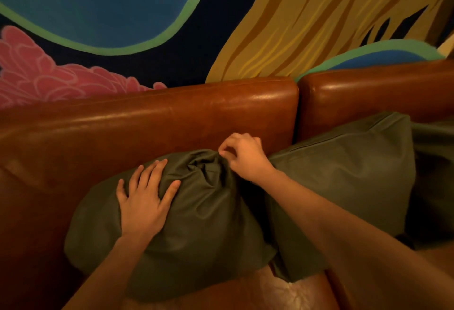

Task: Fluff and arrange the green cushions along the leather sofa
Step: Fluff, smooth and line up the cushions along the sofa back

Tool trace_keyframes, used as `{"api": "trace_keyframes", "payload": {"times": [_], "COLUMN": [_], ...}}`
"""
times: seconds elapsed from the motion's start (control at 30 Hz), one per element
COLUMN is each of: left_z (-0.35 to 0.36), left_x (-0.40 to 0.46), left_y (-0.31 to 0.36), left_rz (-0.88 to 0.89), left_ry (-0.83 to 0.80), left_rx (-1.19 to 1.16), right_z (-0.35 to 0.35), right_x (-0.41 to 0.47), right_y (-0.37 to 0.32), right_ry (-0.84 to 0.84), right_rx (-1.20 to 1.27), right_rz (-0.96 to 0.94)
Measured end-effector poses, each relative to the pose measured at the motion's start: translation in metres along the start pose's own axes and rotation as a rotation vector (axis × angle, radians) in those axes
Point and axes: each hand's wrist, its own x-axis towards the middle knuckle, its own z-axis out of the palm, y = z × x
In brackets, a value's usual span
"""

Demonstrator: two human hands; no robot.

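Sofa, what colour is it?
Shiny reddish-brown leather sofa, seen best in the head view.

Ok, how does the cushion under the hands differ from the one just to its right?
The near cushion is bunched and creased at its top, where the right hand pinches the fabric; the right cushion looks smooth with a squarer corner. The left hand presses flat on the near cushion; no hand touches the right one. The near cushion overlaps the right cushion's lower edge. Both are dark green and lean against the leather sofa.
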Motion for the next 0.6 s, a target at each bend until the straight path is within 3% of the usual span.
{"api": "trace_keyframes", "payload": {"times": [0.1, 0.17, 0.27, 0.37, 0.47, 0.6], "left_z": [-0.006, -0.007, -0.006, -0.004, -0.003, -0.002], "left_x": [0.005, 0.007, 0.008, 0.011, 0.013, 0.020], "left_y": [0.000, 0.001, 0.006, 0.011, 0.008, 0.007], "left_rz": [-0.014, -0.013, -0.005, 0.004, -0.001, -0.008], "left_ry": [-0.009, -0.018, -0.024, -0.031, -0.029, -0.055], "left_rx": [-0.019, -0.024, -0.015, 0.011, 0.014, -0.002], "right_z": [-0.002, 0.001, 0.012, 0.020, 0.011, -0.007], "right_x": [-0.007, -0.011, -0.013, -0.013, -0.015, -0.025], "right_y": [-0.017, -0.023, -0.034, -0.048, -0.037, -0.014], "right_ry": [-0.109, -0.168, -0.098, -0.096, -0.097, 0.057], "right_rx": [0.022, -0.203, -0.465, -0.497, -0.327, 0.202], "right_rz": [-0.215, -0.305, -0.164, 0.061, 0.075, 0.206]}}
